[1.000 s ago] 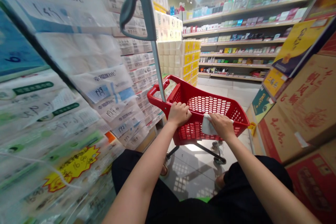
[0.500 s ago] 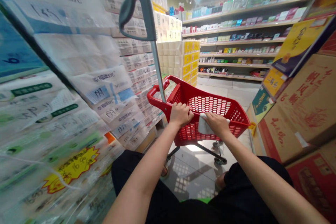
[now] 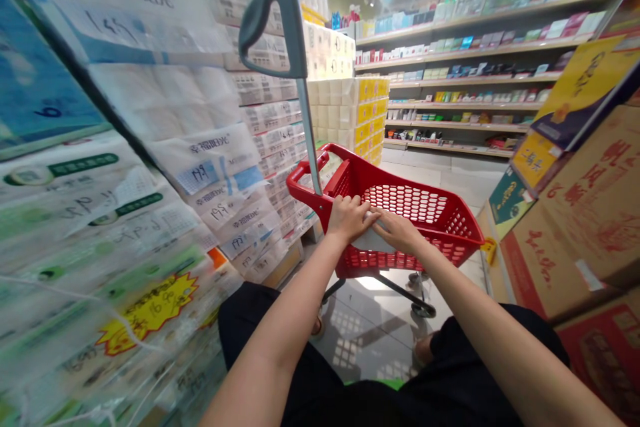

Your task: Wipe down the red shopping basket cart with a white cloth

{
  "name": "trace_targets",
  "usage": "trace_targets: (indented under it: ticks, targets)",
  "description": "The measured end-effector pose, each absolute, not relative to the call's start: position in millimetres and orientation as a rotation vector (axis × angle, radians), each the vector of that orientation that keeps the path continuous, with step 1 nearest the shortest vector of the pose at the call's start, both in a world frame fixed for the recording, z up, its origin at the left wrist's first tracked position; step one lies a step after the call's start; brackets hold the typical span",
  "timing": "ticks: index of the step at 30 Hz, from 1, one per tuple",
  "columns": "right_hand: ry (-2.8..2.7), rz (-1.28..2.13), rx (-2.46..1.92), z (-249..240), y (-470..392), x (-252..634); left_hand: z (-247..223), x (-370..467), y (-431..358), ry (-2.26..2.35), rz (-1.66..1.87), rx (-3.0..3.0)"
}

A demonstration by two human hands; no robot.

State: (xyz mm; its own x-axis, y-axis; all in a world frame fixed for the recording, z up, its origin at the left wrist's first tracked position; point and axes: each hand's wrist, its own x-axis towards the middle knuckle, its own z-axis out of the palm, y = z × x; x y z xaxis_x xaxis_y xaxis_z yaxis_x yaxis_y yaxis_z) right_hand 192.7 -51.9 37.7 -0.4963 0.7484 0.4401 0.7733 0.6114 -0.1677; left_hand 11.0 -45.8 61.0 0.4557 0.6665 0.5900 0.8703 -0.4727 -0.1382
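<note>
In front of my knees stands a red shopping basket cart (image 3: 415, 207) with perforated sides on small wheels. My left hand (image 3: 349, 219) is closed over its near rim, close to the metal pole. Beside it, fingertips meeting the left hand, my right hand (image 3: 400, 229) presses a white cloth (image 3: 376, 240) against the same rim. Part of the cloth hangs down the outer side of the basket; the rest is under the fingers. A grey loop handle (image 3: 275, 30) sits high on the pole (image 3: 310, 133), with neither hand on it.
Wrapped paper packs (image 3: 200, 167) are stacked close on my left, with a yellow price tag (image 3: 147, 310). Cardboard boxes (image 3: 595, 207) stand on the right. Shelves of goods (image 3: 460, 80) line the back. Tiled floor (image 3: 425, 173) runs beyond the cart.
My right hand has slid left along the rim with the cloth, up to my left hand. The left hand still grips the rim. The view has shifted slightly.
</note>
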Motion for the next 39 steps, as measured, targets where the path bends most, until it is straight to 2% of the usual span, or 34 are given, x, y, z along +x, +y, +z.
trace_targets:
  ticks: [3, 8, 16, 22, 29, 33, 39]
  targets:
    - [-2.338, 0.03, -1.403, 40, -51, 220, 60, 11, -46, -1.278, -0.665, -2.306]
    - [-2.177, -0.274, -1.867, 29, -56, 237, 61, 17, -49, -1.269, -0.663, -2.324]
    - [-2.124, -0.317, -1.944, 23, -61, 261, 65, 16, -48, -1.214, -0.603, -2.371]
    - [-2.082, -0.484, -2.005, 10, -59, 261, 76, 41, -54, -1.145, -0.746, -2.351]
    - [-2.145, -0.564, -1.955, 12, -62, 252, 36, 94, -53, -1.047, -0.509, -2.534]
    - [-2.156, -0.544, -1.962, 12, -59, 251, 28, 68, -45, -0.942, -0.454, -2.504]
    - [-2.113, -0.485, -2.023, 10, -53, 248, 60, -5, -36, -0.907, -0.376, -2.438]
